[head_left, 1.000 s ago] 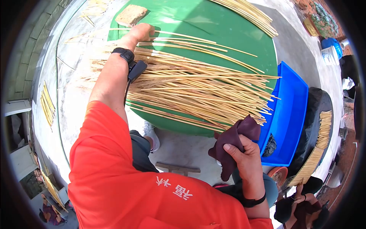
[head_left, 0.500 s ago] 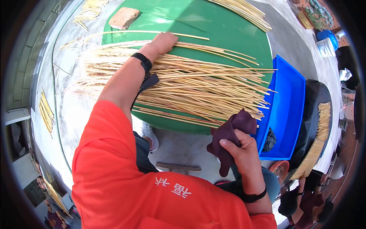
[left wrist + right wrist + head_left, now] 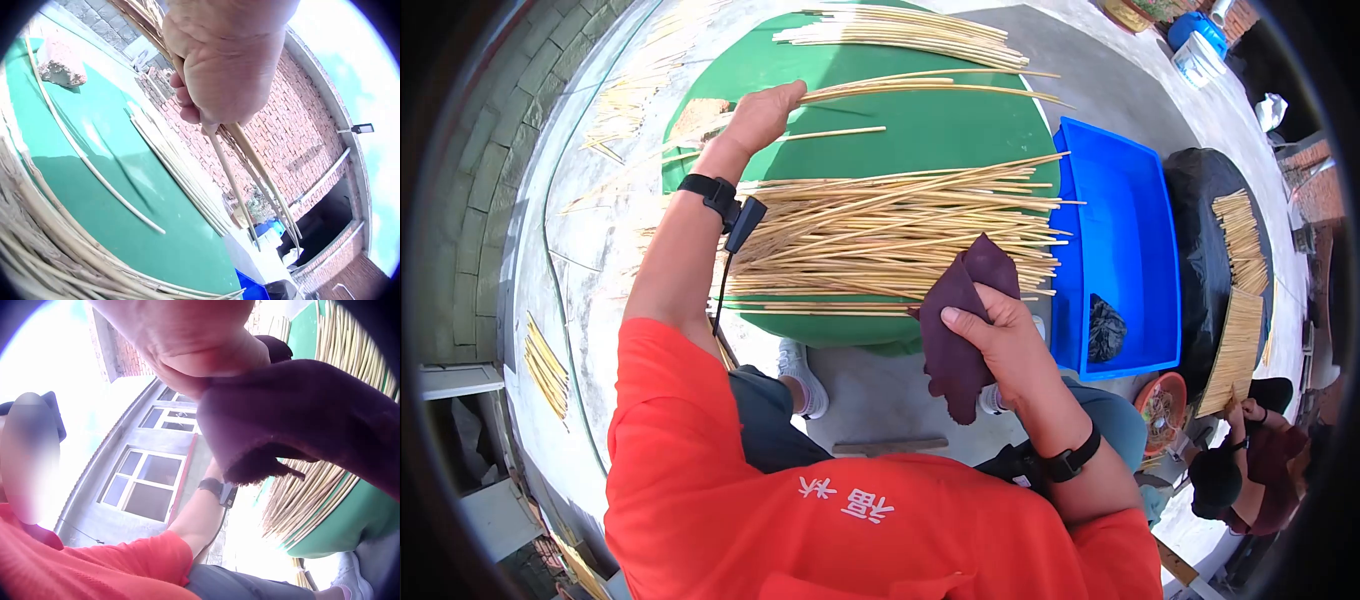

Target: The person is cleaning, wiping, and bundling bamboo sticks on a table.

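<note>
In the head view my left hand (image 3: 764, 116) grips a few long straw-coloured stalks (image 3: 920, 84) over the far part of the green cloth (image 3: 960, 125). The left wrist view shows the fingers curled round these stalks (image 3: 256, 164), raised above the cloth. My right hand (image 3: 1012, 340) holds a dark maroon cloth (image 3: 960, 345), the thumb pressed on top of it, close to the near edge of the main stalk pile (image 3: 880, 230). In the right wrist view the maroon cloth (image 3: 300, 419) hangs in folds from the hand. A single stalk (image 3: 840, 132) lies between the left hand and the pile.
A second stalk bundle (image 3: 900, 38) lies at the cloth's far edge, near a brick (image 3: 698, 118). Right of the cloth stands a blue tub (image 3: 1125, 250) with a black plastic bag (image 3: 1106, 328) inside. Another person (image 3: 1250, 460) works at lower right beside a basin (image 3: 1162, 405).
My left hand has moved from the pile's far side, up and away, lifting the gripped stalks off the pile. The right hand keeps the maroon cloth and has shifted slightly left in view.
</note>
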Motion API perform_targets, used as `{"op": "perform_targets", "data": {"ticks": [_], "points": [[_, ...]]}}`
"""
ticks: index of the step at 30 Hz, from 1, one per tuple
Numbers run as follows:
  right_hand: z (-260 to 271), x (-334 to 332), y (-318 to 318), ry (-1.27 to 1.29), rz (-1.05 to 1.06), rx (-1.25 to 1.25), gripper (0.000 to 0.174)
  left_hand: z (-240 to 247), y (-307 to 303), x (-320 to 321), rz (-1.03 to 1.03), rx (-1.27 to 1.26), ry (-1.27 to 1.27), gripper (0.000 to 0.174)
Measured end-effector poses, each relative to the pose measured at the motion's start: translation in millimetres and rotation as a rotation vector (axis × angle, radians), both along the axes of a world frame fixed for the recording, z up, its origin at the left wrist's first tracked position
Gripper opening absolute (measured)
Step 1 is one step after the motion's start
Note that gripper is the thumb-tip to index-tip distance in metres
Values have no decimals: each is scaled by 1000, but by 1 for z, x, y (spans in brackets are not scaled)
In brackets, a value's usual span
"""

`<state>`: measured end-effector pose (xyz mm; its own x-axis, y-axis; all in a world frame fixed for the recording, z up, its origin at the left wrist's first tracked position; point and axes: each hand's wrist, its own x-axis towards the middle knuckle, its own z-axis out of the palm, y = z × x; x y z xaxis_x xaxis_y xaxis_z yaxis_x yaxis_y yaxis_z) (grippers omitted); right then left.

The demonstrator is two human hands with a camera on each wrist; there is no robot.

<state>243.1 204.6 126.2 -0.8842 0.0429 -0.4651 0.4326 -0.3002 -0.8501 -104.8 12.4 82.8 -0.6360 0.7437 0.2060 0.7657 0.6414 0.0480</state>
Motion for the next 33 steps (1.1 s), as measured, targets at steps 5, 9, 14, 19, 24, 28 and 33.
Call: {"op": "perform_targets", "data": {"ticks": [5,9,14,19,24,28,33], "points": [[8,-3,4,259,-352,-331,22,88,43,69,-37,4,74,12],[12,-6,10,423,-482,-555,33,118,72,177,-171,-35,52,12],[12,0,17,393,-470,-632,32,107,73,271,-274,-64,191,18],[10,6,28,436,-657,-616,30,92,68,288,-260,22,312,17],[6,11,70,451,-856,-505,24,89,62,286,-282,107,332,21],[12,24,115,594,-1064,-382,20,84,39,254,-210,86,244,12],[11,47,176,666,-1082,-344,27,78,-9,190,146,-57,126,12]]}}
